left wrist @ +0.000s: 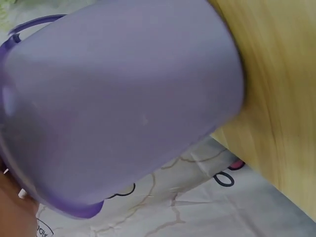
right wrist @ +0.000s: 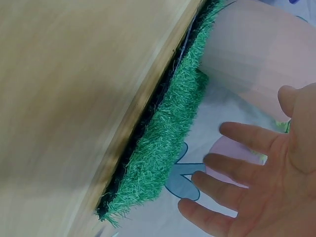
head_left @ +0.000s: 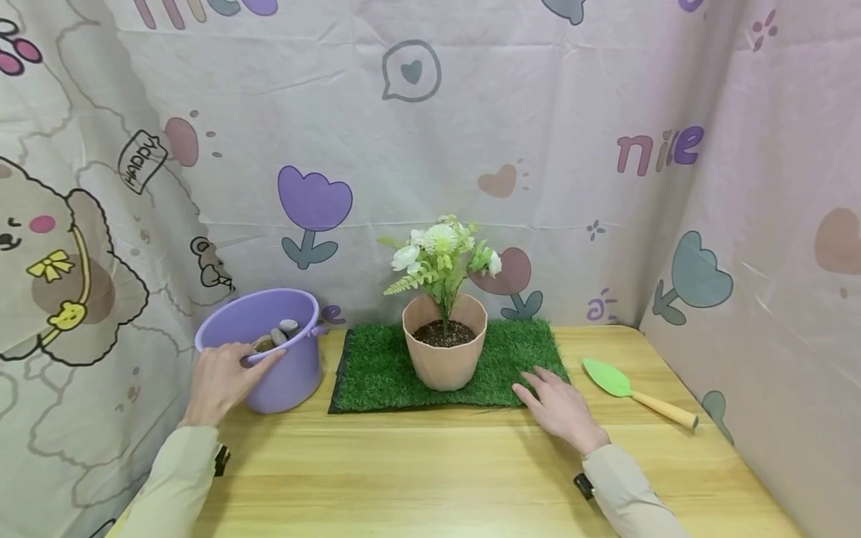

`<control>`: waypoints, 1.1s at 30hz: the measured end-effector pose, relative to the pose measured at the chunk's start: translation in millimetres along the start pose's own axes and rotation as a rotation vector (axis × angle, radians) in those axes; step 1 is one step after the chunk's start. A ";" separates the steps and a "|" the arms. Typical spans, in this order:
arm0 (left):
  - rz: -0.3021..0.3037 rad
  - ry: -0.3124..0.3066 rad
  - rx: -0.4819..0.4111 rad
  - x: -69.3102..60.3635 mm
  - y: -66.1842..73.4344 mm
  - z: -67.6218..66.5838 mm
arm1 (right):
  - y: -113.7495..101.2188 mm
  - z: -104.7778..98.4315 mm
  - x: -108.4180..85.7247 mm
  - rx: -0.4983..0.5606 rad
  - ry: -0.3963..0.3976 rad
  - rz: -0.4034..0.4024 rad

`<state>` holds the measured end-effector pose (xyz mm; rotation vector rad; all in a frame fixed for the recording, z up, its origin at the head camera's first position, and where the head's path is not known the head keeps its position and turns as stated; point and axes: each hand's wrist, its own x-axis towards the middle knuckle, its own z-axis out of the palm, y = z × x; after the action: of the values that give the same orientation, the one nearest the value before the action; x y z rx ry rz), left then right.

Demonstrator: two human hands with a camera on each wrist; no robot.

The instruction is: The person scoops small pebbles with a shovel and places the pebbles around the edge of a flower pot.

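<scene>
"Pebbles point(head_left: 279, 337) are lying in the purple bucket point(head_left: 289, 377); where is that standing?"
"It is standing on the table point(head_left: 403, 471), left of the turf mat point(head_left: 373, 370); the left grip point(head_left: 218, 377) is pinching its rim"
"And the right grip point(head_left: 560, 407)?"
"Hovering, fingers spread, over the mat's near edge"

A green-bladed trowel point(head_left: 633, 393) lies on the wooden table point(head_left: 417, 478), with patterned cloth point(head_left: 457, 134) hanging behind.

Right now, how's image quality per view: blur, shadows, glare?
Head: mostly sharp, evenly lit, soft arm shadows and a pale sheen on the wooden tabletop; left wrist: purple bucket soft and dull, little surface detail; right wrist: green turf mat fairly crisp, tabletop grain smeared, flowerpot pale and washed out.
</scene>
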<state>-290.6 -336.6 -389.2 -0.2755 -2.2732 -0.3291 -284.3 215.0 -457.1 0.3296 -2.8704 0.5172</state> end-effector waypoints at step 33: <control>-0.018 -0.126 -0.068 -23.0 51.3 -43.5 | 21.6 1.0 2.4 -0.028 0.025 -0.015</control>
<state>-229.9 -304.3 -371.1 -0.3193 -2.3928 -0.4084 -292.3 233.9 -464.3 0.3381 -2.8462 0.4739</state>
